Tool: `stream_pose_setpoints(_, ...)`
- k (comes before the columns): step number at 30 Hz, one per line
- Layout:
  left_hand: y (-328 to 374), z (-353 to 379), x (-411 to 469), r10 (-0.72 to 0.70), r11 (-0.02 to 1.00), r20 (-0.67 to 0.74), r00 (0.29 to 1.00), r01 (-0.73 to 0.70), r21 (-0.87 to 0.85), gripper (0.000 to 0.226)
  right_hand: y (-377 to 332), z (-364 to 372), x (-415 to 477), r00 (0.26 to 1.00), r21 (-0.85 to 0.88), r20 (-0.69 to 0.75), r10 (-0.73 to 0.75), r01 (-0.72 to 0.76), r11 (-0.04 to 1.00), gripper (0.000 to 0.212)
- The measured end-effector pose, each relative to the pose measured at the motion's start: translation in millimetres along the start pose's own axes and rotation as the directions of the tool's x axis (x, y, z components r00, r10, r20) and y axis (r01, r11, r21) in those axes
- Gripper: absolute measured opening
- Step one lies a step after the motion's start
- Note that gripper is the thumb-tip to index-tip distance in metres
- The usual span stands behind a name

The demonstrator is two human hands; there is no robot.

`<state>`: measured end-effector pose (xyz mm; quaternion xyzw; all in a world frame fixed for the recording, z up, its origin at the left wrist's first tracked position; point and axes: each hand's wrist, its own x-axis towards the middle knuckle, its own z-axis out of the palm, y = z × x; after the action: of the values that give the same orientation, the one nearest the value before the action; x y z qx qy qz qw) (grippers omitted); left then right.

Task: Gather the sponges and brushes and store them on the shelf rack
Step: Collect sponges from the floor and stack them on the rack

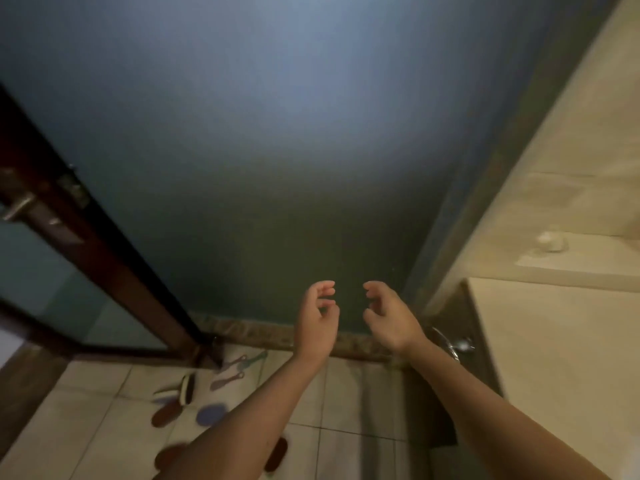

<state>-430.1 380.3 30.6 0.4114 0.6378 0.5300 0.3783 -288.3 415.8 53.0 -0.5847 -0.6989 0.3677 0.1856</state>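
Note:
Several brushes and sponges lie scattered on the tiled floor (346,396) at lower left. Two dark brushes with white bristles (180,391) lie side by side. Beside them are a brown oval sponge (167,414), a blue round sponge (211,414) and small long-handled brushes (239,367). Two more brown pads (276,453) are partly hidden by my left forearm. My left hand (317,320) and right hand (388,318) are raised in front of the dark wall, fingers loosely curled, holding nothing. No shelf rack is in view.
A dark wooden door frame (104,258) with a metal latch (19,206) stands on the left. On the right is a beige tiled counter (554,358), with a metal tap (457,344) below its edge. A dark blue-green wall (277,150) fills the middle.

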Motion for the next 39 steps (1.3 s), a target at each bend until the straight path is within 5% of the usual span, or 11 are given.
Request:
stream_pose_setpoints(10,-69,-134,9,-0.135,0.990,-0.350,0.927,0.144,0.000,0.037,-78,132,62,0.919,-0.076,0.356,-0.169,0.209,0.975,0.047)
stream_pose_setpoints(16,-93,-189,1,-0.222,0.971,-0.573,0.789,0.235,-0.052,0.037,-116,202,86,0.781,-0.056,0.574,-0.246,0.337,0.940,0.039)
stream_pose_setpoints(21,-109,-221,-8,-0.287,0.947,-0.744,0.603,0.295,-0.127,0.037,-139,251,102,0.667,-0.021,0.691,-0.278,0.403,0.915,0.040)
stream_pose_setpoints(32,-133,-261,-35,-0.446,0.881,-0.825,0.348,0.336,-0.334,0.037,-183,328,105,0.420,-0.020,0.874,-0.246,0.535,0.844,0.046)
stream_pose_setpoints(39,-161,-334,-49,-0.487,0.845,-0.817,0.309,0.404,-0.351,0.041,-216,386,91,0.415,-0.006,0.876,-0.247,0.521,0.854,0.043)
